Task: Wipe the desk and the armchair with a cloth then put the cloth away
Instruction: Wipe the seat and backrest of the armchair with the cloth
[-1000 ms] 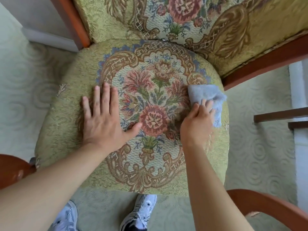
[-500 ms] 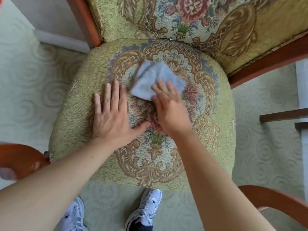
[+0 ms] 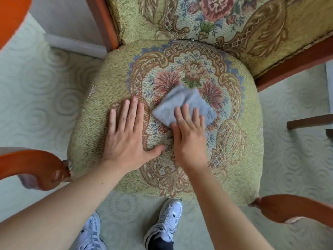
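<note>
The armchair seat (image 3: 239,159), green with a floral tapestry pattern, fills the middle of the view. A folded grey-blue cloth (image 3: 182,105) lies on the seat's centre. My right hand (image 3: 189,139) presses flat on the cloth's near edge, fingers spread over it. Beside it to the left, my left hand (image 3: 128,134) rests flat on the seat with its fingers apart, holding nothing. The two thumbs nearly touch.
The chair's upholstered back (image 3: 216,20) rises at the top. Wooden armrests curve in at the lower left (image 3: 36,166) and lower right (image 3: 295,208). Pale patterned carpet surrounds the chair. My two white trainers (image 3: 165,219) stand just before the seat. A dark wooden rail (image 3: 310,121) shows at right.
My right hand swept the cloth from the seat's right edge to the upper centre, then pulled it back toward the middle. My left hand stayed flat on the seat.
</note>
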The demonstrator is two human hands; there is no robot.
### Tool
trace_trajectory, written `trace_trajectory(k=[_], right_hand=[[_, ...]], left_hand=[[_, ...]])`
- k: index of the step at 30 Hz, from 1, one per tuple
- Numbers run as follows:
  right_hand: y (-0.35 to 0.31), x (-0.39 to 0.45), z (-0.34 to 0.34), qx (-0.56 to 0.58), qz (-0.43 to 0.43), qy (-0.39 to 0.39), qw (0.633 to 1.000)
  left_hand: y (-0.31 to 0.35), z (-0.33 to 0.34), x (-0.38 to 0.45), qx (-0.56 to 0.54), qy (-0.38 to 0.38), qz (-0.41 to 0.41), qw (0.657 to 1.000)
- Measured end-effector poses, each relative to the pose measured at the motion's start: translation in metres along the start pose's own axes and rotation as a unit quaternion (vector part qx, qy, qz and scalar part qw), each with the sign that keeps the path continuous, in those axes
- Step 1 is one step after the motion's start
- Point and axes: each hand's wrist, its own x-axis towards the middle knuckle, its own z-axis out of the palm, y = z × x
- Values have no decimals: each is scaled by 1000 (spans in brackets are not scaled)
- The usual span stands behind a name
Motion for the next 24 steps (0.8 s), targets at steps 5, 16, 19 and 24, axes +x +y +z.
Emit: trace_trajectory(k=[5, 16, 19, 24], right_hand=[[-17, 115, 3, -57, 21, -47, 997], [28, -7, -13, -38, -104, -72, 991], [40, -68, -16, -34, -99, -67, 992], [48, -32, -22, -57, -99, -64, 991]], left_hand=[[2, 0, 1, 13, -8, -6, 1000], [2, -1, 1, 4, -21, -8, 1000], [0, -2, 1, 11, -41, -7, 999], [1, -3, 1, 13, -38, -4, 999]])
